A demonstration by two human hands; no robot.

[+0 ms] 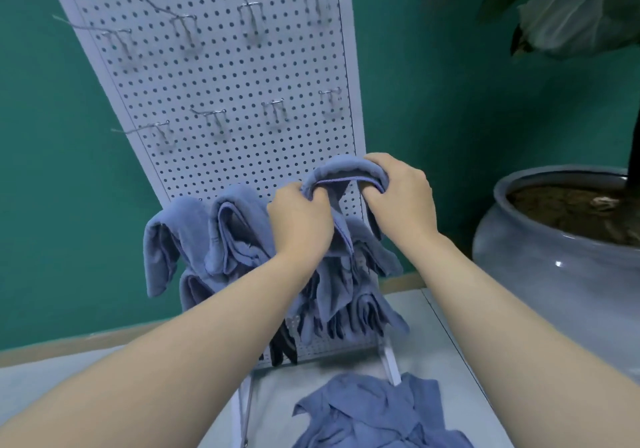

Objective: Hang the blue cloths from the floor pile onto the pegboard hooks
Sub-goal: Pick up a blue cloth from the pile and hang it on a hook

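**Head view: soft cloth held by its hem**

Head view showed our left hand [299, 219] and right hand [398, 194] both pinching a limp, light blue woven cloth [341, 173] by its stitched hem, stretched against the white perforated pegboard [214, 76]; more lay in the floor pile [374, 413].

Both hands, left hand [300, 220] and right hand [401, 195], grip one blue cloth [341, 174] against the pegboard [214, 76] (hung cloths [207, 232] left of the grip), floor pile [374, 413] below.
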